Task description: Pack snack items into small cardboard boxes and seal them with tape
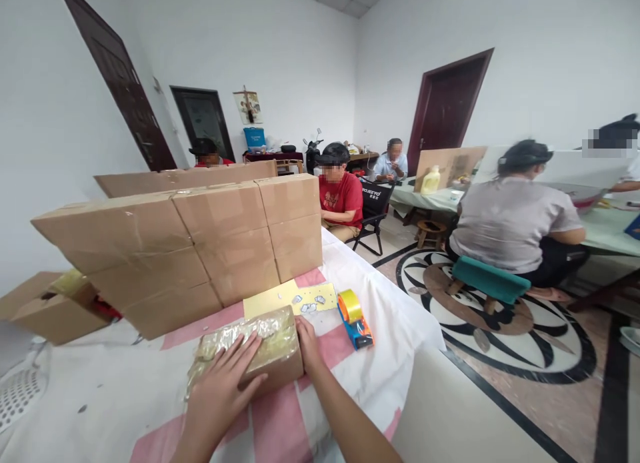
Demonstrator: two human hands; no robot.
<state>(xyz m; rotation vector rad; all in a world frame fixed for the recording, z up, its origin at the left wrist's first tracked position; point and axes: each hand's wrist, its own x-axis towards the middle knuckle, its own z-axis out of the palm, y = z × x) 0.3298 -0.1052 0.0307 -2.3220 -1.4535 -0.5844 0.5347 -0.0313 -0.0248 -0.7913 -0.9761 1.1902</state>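
The small brown cardboard box, its top and near side covered in wrinkled clear tape or film, lies on the pink-and-white checked tablecloth just in front of the wall of large plain cardboard cartons. The left hand lies flat on the box's top with fingers spread and pressing down, not closed round anything. The right hand cups the box's right end, fingers wrapped lightly against that side, bracing rather than lifting it. Judging from how things lie, the wrapping looks largely done: the top is already covered, and the hands seem to be smoothing the film down; whether the far side and underside are sealed cannot be told. The orange-and-blue tape dispenser with its yellow roll lies to the right of the box, apart from both hands, unused at this instant. A yellow card sheet with small pale shapes lies between the box and the cartons.
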